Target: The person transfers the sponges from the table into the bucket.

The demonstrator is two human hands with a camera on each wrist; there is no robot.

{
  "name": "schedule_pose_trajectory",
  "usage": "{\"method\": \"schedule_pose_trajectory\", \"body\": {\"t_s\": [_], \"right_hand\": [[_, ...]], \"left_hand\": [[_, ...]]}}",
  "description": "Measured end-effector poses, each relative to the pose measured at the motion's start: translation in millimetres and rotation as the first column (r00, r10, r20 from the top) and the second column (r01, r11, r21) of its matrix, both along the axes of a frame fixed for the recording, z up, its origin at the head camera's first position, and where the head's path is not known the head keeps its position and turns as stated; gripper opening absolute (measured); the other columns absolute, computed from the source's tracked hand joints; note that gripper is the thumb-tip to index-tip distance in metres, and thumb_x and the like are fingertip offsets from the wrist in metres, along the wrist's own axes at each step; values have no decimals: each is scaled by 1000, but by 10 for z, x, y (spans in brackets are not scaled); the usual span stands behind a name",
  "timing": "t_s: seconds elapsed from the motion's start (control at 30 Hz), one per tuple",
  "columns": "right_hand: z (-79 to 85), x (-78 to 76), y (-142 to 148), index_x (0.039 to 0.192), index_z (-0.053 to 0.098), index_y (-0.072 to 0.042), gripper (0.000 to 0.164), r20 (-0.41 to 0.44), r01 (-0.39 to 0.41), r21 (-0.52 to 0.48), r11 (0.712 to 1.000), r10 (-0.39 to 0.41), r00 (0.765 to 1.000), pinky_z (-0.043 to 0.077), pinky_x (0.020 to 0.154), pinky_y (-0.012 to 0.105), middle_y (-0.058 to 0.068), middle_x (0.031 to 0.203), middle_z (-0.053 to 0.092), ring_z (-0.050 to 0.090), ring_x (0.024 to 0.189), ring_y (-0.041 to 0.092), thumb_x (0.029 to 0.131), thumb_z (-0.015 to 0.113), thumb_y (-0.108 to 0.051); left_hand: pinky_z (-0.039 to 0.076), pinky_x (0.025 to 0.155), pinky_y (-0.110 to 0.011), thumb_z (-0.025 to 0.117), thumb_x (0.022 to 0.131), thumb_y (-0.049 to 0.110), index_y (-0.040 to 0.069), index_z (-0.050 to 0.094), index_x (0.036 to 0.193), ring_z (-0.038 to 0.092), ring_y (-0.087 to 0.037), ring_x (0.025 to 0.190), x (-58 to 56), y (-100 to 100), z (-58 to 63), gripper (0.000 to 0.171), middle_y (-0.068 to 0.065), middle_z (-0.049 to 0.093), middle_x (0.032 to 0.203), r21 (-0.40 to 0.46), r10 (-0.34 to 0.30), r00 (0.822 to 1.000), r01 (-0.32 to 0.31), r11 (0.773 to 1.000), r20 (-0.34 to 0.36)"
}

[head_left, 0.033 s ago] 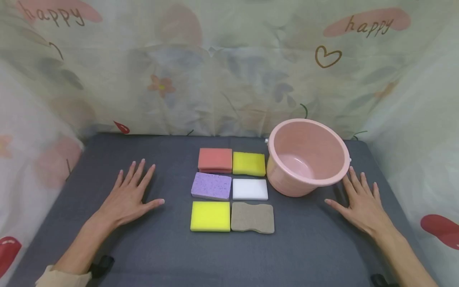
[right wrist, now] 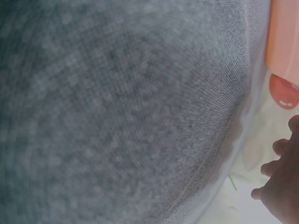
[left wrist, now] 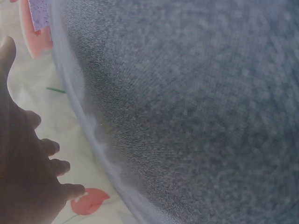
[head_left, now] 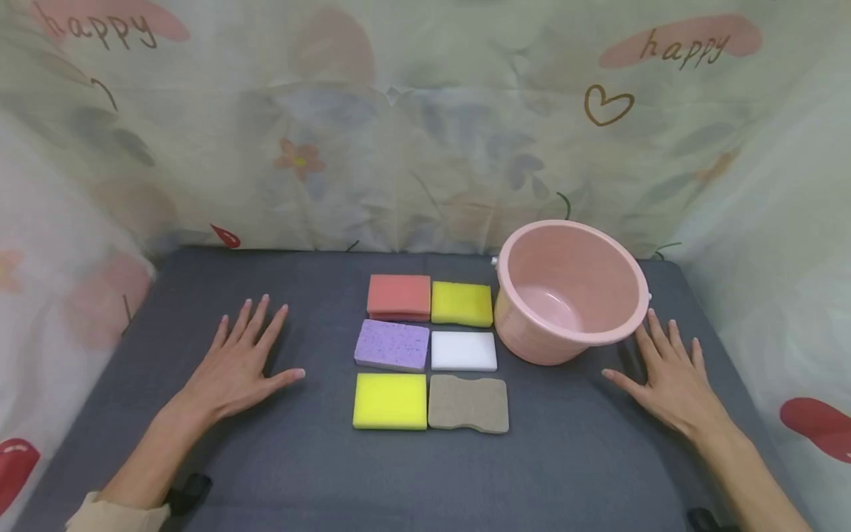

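My left hand [head_left: 236, 366] rests palm down on the dark grey tabletop, fingers spread and holding nothing. On the other side my right hand [head_left: 673, 380] lies flat too, its fingertips close to the base of a pink bucket [head_left: 545, 336]. Between the hands, sponges lie in two columns. The left column has a coral sponge [head_left: 399, 295], a speckled purple one [head_left: 392, 345] and a bright yellow one [head_left: 389, 401]. On the right are a darker yellow sponge [head_left: 462, 304], a white block [head_left: 463, 351] and a grey-brown sponge [head_left: 468, 403] with notched sides.
The grey cloth-covered table [head_left: 299, 458] meets a patterned curtain [head_left: 399, 185] at its back edge. More curtain hangs along both sides. The bucket stands near the back right, beside the darker yellow sponge. A black strap [head_left: 190, 493] is at the left wrist.
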State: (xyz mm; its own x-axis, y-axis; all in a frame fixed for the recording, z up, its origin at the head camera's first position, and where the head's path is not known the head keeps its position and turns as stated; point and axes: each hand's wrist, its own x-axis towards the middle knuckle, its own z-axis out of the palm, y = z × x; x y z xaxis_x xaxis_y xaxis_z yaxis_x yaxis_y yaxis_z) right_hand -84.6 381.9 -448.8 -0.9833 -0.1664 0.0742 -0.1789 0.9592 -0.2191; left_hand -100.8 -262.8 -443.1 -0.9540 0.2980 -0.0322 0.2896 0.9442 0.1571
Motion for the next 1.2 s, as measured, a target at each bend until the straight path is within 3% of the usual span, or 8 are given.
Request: {"method": "schedule_pose_trajectory", "body": {"t_s": [0.43,0.7,1.0,1.2], "right_hand": [[64,-9,5,161,4,-20,99,-35,-27,-53,998,26,999,-12,111,66,15,165,2,2,147,51,90,65,-52],[207,-31,19,161,9,-18,87,-82,-61,-126,990,51,995,-8,115,60,11,165,4,1,150,41,96,62,-40],[327,-48,-7,161,11,-15,74,-99,-65,-216,974,44,994,2,118,57,17,163,18,15,149,40,102,54,-30],[470,-55,-37,161,12,-25,70,-74,-23,-291,956,1,997,13,115,63,14,164,18,20,146,45,103,51,-30]], "left_hand": [[8,114,-65,55,84,77,13,9,161,3,-43,149,-121,60,-3,110,-20,2,165,5,13,1000,-13,1000,15],[10,115,-64,55,84,77,14,5,161,4,-43,150,-300,141,49,111,-18,1,165,29,-32,998,31,999,47],[23,111,-64,63,84,69,21,8,162,19,-42,147,-468,280,61,107,-13,7,166,104,-78,993,68,992,88],[30,107,-65,67,85,64,25,10,161,29,-41,144,-592,388,86,103,-11,13,165,148,-81,992,66,987,99]]}}
